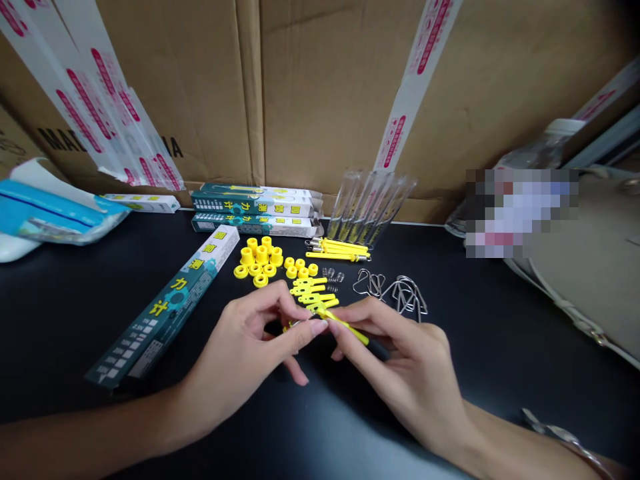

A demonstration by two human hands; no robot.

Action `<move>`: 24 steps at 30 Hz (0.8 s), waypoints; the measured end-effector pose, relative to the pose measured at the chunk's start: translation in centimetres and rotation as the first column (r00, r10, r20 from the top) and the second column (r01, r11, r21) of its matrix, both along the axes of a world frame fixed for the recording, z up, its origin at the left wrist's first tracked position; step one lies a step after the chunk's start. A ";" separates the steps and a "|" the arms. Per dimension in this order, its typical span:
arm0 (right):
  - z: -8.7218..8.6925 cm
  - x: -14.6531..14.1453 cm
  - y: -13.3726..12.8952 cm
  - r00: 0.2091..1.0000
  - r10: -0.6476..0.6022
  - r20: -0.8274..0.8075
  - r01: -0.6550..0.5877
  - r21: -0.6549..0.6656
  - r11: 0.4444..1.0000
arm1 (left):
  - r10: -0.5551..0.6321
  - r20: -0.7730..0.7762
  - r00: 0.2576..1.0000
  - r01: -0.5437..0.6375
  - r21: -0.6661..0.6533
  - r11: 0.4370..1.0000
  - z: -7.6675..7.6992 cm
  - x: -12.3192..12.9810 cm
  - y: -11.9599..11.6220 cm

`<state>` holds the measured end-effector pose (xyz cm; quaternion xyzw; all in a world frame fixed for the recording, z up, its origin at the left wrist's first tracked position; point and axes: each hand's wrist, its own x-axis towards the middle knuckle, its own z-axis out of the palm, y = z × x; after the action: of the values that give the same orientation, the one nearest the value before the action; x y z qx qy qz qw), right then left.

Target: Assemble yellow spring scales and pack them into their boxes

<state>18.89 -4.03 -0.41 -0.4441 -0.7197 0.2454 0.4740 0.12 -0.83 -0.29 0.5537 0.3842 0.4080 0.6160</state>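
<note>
Saw at far left a crinkled blue plastic packet (55, 207), then a long carton (175, 300) of smooth printed card, slanted, and a stack of like cartons (255, 220) farther back. Found the left hand (260, 327) nipped shut at thumb and forefinger on a small metal-and-yellow piece (293, 325), mostly hidden; could not tell its full shape. Noted beyond it hollow, flanged yellow collars (261, 255), small yellow rings (303, 273), flat-headed yellow tabs (313, 291) and coiled wire springs (332, 274). Saw yellow rods (337, 250) with metal ends, bundled before clear rigid tubes (367, 207). Found the right hand (410, 353) pinched closely around a slim yellow stick (357, 335), just in front of the tabs, angled toward the left thumb. Noted bent, shiny wire hooks (410, 293) tangled farther right.

Saw brown cardboard (320, 100) with red-printed tape (405, 93) behind a smooth black tabletop (475, 373); at right, a clear bottle (537, 157) and a beige bag (580, 287).

Found a narrow gap between long carton and left hand, a wider one between right hand and bag.
</note>
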 end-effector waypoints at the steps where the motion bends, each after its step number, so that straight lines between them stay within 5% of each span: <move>1: 0.0 0.0 0.0 1.000 0.000 0.005 0.000 -0.004 1.000 | -0.006 -0.004 1.000 0.006 0.007 1.000 0.0 0.0 0.0; 24: 0.0 0.0 0.2 0.999 0.002 0.053 -0.006 0.089 0.996 | -0.093 -0.087 0.992 0.093 -0.003 0.996 -0.3 -0.3 0.0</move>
<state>18.90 -3.87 -0.38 -0.4274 -0.7432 0.2021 0.4735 -0.16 -0.82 -0.60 0.5886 0.3841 0.3545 0.6167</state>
